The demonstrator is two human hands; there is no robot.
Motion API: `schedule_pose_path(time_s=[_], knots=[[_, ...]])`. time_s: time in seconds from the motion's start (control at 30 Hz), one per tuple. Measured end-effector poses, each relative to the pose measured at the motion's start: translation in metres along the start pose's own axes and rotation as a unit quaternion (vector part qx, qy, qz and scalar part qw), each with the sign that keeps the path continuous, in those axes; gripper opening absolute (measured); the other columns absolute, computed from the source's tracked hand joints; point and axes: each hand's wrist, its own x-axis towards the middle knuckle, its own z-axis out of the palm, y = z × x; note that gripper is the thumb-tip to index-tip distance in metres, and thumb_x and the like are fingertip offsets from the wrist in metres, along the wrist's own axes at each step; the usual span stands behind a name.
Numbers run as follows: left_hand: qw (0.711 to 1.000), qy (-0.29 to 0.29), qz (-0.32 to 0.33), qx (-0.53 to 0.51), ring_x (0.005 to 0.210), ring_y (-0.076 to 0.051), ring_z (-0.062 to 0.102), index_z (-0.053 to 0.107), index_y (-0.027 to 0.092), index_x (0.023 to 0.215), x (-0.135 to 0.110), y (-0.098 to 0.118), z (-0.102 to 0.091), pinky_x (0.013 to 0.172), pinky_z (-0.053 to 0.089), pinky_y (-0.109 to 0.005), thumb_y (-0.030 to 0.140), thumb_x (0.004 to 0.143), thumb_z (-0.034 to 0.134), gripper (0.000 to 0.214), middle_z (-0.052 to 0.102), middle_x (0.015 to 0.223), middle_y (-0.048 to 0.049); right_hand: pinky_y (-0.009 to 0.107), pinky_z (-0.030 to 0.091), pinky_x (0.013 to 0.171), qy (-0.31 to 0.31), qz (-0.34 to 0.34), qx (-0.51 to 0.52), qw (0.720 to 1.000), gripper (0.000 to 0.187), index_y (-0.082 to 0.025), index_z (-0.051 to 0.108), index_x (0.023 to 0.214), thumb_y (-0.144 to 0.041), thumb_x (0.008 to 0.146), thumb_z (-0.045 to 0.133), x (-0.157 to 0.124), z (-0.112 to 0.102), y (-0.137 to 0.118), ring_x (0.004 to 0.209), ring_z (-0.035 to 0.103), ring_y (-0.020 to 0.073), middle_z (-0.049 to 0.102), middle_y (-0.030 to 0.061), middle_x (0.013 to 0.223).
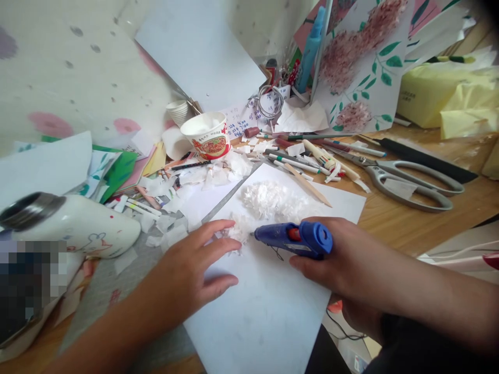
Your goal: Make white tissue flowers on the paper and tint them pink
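My right hand (343,254) is wrapped round a blue glue gun (296,239), whose nozzle points left at a small tuft of shredded white paper (238,230). My left hand (195,265) lies flat with fingers spread on a white sheet (268,306), its fingertips touching that tuft. A larger fluffy mass of white paper (273,200) sits on the sheet just beyond the gun.
Large grey scissors (405,179) lie at right. Pens and sticks (300,161) litter the wooden table behind the sheet. An instant-noodle cup (208,136), a white bottle (74,223) at left, yellow tissue packs (448,96) and a flower picture (362,67) surround the area.
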Motion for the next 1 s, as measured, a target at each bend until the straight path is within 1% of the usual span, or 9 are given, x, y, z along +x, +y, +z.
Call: schedule_pose_path(time_s=[0.2, 0.3, 0.4, 0.53, 0.6, 0.73, 0.8, 0.9, 1.0], knots=[[0.999, -0.025, -0.015, -0.020, 0.119, -0.031, 0.055, 0.060, 0.028, 0.114, 0.0006, 0.0008, -0.0024, 0.097, 0.051, -0.047, 0.032, 0.082, 0.064, 0.033, 0.044, 0.145, -0.0065, 0.024, 0.041, 0.053, -0.024, -0.038, 0.040, 0.998, 0.009, -0.023, 0.055, 0.073, -0.031, 0.075, 0.060, -0.0022, 0.0039, 0.0064, 0.061, 0.057, 0.0151, 0.063, -0.0015, 0.069], [0.999, -0.038, -0.020, -0.027, 0.121, -0.032, 0.054, 0.061, 0.028, 0.114, 0.0017, 0.0009, -0.0032, 0.100, 0.049, -0.048, 0.032, 0.081, 0.066, 0.034, 0.044, 0.145, -0.0071, 0.023, 0.040, 0.051, -0.027, -0.047, 0.019, 0.998, 0.006, -0.023, 0.054, 0.070, -0.025, 0.074, 0.059, -0.0012, 0.0054, 0.0076, 0.057, 0.055, 0.0137, 0.062, -0.0028, 0.066], [0.999, -0.031, -0.014, -0.033, 0.121, -0.032, 0.054, 0.061, 0.028, 0.115, 0.0020, 0.0002, -0.0027, 0.099, 0.049, -0.048, 0.031, 0.081, 0.066, 0.034, 0.043, 0.145, -0.0079, 0.023, 0.040, 0.050, -0.032, -0.047, -0.006, 0.998, 0.008, -0.023, 0.052, 0.067, -0.021, 0.073, 0.057, -0.0034, 0.0045, 0.0054, 0.056, 0.053, 0.0136, 0.060, -0.0026, 0.064], [0.999, -0.035, -0.002, -0.036, 0.122, -0.031, 0.053, 0.059, 0.027, 0.114, 0.0012, 0.0002, -0.0023, 0.099, 0.049, -0.048, 0.030, 0.082, 0.065, 0.033, 0.042, 0.145, -0.0091, 0.024, 0.042, 0.054, -0.051, -0.075, -0.004, 0.996, 0.007, -0.023, 0.053, 0.069, -0.020, 0.076, 0.055, -0.0076, 0.0026, 0.0014, 0.062, 0.057, 0.0147, 0.062, -0.0018, 0.070], [0.999, -0.031, 0.002, -0.037, 0.122, -0.030, 0.053, 0.060, 0.028, 0.113, 0.0008, 0.0009, -0.0026, 0.099, 0.049, -0.047, 0.028, 0.081, 0.066, 0.033, 0.043, 0.145, -0.0088, 0.024, 0.043, 0.055, -0.052, -0.073, -0.004, 0.996, 0.006, -0.023, 0.054, 0.071, -0.021, 0.076, 0.055, -0.0074, 0.0033, 0.0011, 0.062, 0.057, 0.0152, 0.062, -0.0018, 0.071], [0.999, -0.027, 0.001, -0.037, 0.121, -0.030, 0.053, 0.060, 0.027, 0.114, 0.0006, 0.0020, -0.0032, 0.100, 0.048, -0.047, 0.027, 0.081, 0.066, 0.033, 0.042, 0.145, -0.0093, 0.025, 0.042, 0.052, -0.037, -0.043, -0.024, 0.998, 0.009, -0.023, 0.050, 0.068, -0.021, 0.075, 0.056, -0.0051, 0.0061, 0.0026, 0.059, 0.056, 0.0159, 0.061, -0.0011, 0.066], [0.999, -0.033, -0.003, -0.037, 0.121, -0.030, 0.053, 0.060, 0.026, 0.114, 0.0006, 0.0020, -0.0032, 0.100, 0.048, -0.048, 0.026, 0.082, 0.065, 0.033, 0.041, 0.145, -0.0093, 0.026, 0.042, 0.052, -0.041, -0.045, -0.029, 0.998, 0.011, -0.023, 0.050, 0.067, -0.022, 0.077, 0.055, -0.0049, 0.0058, 0.0031, 0.058, 0.056, 0.0159, 0.062, -0.0008, 0.065], [0.999, -0.039, -0.004, -0.032, 0.122, -0.030, 0.052, 0.059, 0.026, 0.115, 0.0005, 0.0017, -0.0027, 0.099, 0.048, -0.047, 0.027, 0.082, 0.065, 0.034, 0.041, 0.145, -0.0094, 0.026, 0.043, 0.054, -0.055, -0.062, -0.015, 0.996, 0.009, -0.023, 0.054, 0.070, -0.025, 0.079, 0.056, -0.0054, 0.0036, 0.0033, 0.061, 0.057, 0.0159, 0.063, -0.0010, 0.069], [0.999, -0.036, -0.003, -0.024, 0.122, -0.029, 0.053, 0.058, 0.027, 0.116, 0.0003, 0.0012, -0.0024, 0.099, 0.048, -0.047, 0.028, 0.083, 0.065, 0.033, 0.041, 0.145, -0.0084, 0.026, 0.043, 0.055, -0.046, -0.067, -0.011, 0.997, 0.005, -0.023, 0.056, 0.073, -0.024, 0.078, 0.057, -0.0065, 0.0024, 0.0031, 0.064, 0.059, 0.0162, 0.064, -0.0008, 0.072]])
